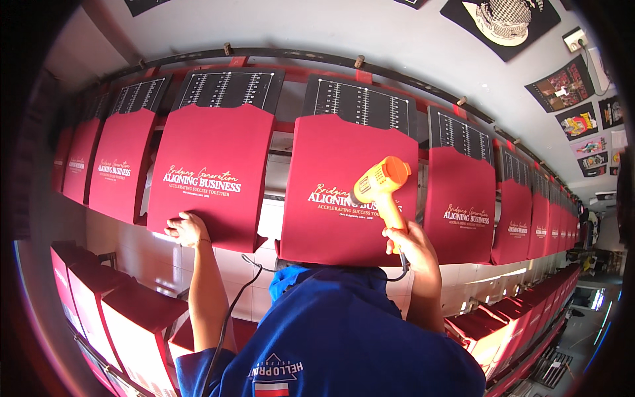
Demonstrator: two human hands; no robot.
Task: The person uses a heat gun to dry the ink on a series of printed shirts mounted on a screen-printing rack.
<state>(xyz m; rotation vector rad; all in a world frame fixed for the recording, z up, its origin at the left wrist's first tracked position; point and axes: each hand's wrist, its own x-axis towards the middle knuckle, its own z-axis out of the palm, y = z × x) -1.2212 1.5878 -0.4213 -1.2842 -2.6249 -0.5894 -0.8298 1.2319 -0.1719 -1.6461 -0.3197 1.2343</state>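
My right hand [415, 245] grips the handle of an orange heat gun [383, 182]. The gun's dark nozzle points left over the white and gold print on a red shirt [350, 155] stretched on a board; it hides part of the lettering. My left hand [187, 229] touches the lower edge of the neighbouring red shirt [208, 145], which bears the same print. Its fingers look slightly apart, and nothing shows in them. A black cord [231, 308] passes by my left forearm, and another stretch leaves the bottom of the gun's handle.
Printed red shirts on black ruled boards [360, 99] form a long row left and right, along a dark rail [291, 54]. Behind me runs a second row of red shirts [142, 304], partly in bright sunlight. Posters [562, 86] hang on the pale wall at the right.
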